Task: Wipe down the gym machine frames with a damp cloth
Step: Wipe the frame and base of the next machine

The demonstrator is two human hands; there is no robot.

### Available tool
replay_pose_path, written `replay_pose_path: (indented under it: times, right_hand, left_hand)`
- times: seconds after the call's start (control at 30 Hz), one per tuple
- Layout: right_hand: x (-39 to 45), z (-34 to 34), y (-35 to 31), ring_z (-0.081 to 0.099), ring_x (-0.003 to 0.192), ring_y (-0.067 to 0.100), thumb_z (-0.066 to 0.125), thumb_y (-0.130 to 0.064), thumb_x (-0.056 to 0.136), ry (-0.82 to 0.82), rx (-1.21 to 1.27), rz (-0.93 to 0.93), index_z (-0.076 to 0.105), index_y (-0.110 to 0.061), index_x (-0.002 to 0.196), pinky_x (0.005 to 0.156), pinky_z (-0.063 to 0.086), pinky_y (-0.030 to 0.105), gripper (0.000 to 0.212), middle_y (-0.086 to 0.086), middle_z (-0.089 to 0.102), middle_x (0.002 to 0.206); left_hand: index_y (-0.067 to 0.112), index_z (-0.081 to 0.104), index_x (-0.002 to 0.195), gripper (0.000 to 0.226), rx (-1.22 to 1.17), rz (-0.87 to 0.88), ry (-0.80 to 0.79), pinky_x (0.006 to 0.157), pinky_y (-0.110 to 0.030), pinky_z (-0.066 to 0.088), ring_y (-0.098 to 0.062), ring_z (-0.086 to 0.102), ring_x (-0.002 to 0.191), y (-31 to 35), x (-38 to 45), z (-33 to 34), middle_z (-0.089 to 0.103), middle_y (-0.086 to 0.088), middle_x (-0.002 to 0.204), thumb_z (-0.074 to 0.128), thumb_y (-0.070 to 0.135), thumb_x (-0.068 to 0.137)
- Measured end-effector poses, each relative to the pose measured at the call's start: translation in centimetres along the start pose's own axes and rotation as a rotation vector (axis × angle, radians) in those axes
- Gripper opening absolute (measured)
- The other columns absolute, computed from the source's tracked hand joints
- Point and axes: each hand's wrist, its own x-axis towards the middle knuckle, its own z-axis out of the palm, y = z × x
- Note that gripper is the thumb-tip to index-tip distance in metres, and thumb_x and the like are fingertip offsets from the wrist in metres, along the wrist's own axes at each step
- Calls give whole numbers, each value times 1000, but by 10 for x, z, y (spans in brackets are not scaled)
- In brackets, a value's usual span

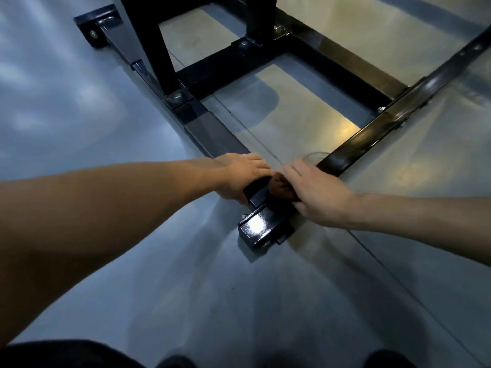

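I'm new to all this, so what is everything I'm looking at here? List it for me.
Gym machine frame: one, black metal, lying on the floor, with long rails, crossbars and two uprights rising out of the top of the view.
Frame end cap: one, glossy black, at the near corner below the hands.
Bolts: several, silver, at the frame joints.
Cloth: one, dark brown, bunched on the near rail between the hands.
Floor: one, grey and shiny, all around and under the frame.
Left hand: one, gripping the near rail.
Right hand: one, blurred, on the cloth.
Dark clothing: along the bottom edge.
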Motion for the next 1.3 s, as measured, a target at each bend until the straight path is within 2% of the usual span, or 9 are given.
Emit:
replay_pose_path:
  times: [0.17,0.33,0.43,0.63,0.73,0.83,0.97,1.07,1.3]
  right_hand:
    - [-34,23,-33,52,105,24,72,-15,71,-176,-59,-374,36,-32,139,70,53,40,79,-4,44,128]
    - [-31,-3,26,58,106,30,62,-30,75,-26,-127,-135,43,-31,133,72,56,45,61,-1,48,121]
    - [-14,2,6,55,111,31,68,-22,79,50,-94,-30,45,-30,132,75,55,46,58,1,47,121]
    - [-22,21,-51,55,103,27,73,-19,73,-168,-114,-387,41,-28,135,69,54,45,70,0,47,126]
    - [-17,6,-31,59,105,26,71,-27,78,-102,-167,-252,46,-34,129,69,55,43,58,-4,51,122]
    - [0,-2,-22,58,104,27,66,-26,84,-5,-69,-149,50,-30,127,67,52,43,46,-3,51,119]
    - [3,20,-54,53,105,28,69,-19,79,-109,-63,-279,49,-25,137,69,52,45,62,1,47,127]
    - [-7,21,-54,54,109,25,68,-25,80,-180,-105,-415,46,-28,141,75,54,43,66,-1,48,135]
    - [-14,-20,27,60,114,28,61,-36,79,-67,57,99,45,-37,133,90,53,46,56,-3,53,127]
  left_hand:
    - [27,19,163,95,-30,-8,-16,115,-32,29,-14,13,154,-2,-3,3,23,9,165,75,46,89]
    - [29,20,163,99,-18,-11,-35,107,-39,42,-14,13,153,-5,1,5,23,11,164,78,49,85]
    - [30,23,161,98,-1,-22,-26,95,-38,46,-15,17,152,-5,1,3,27,11,162,79,51,83]
    - [27,19,163,95,11,-32,-35,96,-30,40,-15,13,154,-2,0,2,24,8,164,75,48,89]
    - [27,22,162,95,-5,-27,-32,90,-26,33,-13,15,153,0,0,0,25,8,163,77,48,88]
    - [26,27,159,94,-48,-8,-7,100,-25,34,-15,20,150,-2,-2,2,31,7,159,80,49,84]
    - [25,21,163,89,-19,1,-30,121,-35,31,-18,14,155,-4,-2,5,25,3,165,72,42,93]
    - [27,11,165,95,-27,-23,-51,118,-30,26,-14,5,157,-1,-5,4,15,7,169,71,46,94]
    - [28,15,164,97,-25,-22,-38,96,-27,33,-12,9,155,-3,-3,4,20,9,165,75,45,90]
